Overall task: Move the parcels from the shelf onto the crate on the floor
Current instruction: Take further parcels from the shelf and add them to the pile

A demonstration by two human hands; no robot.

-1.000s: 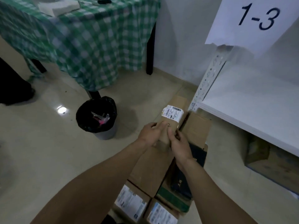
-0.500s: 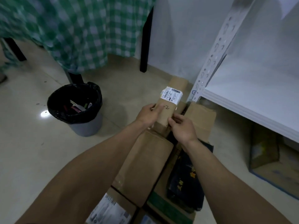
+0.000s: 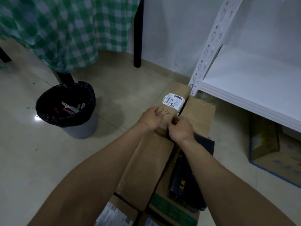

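Down on the stacked parcels (image 3: 146,163) beside the shelf (image 3: 244,74), I set the long parcel (image 3: 179,90) in place, my left hand (image 3: 151,119) and right hand (image 3: 180,128) gripping its near end. Next, I judge, both must release once it lies steady.

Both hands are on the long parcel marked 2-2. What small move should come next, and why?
Probably lower the labelled cardboard parcel the last bit and let go: left hand and right hand both grip its near end, and it lies over the brown box in the floor pile.
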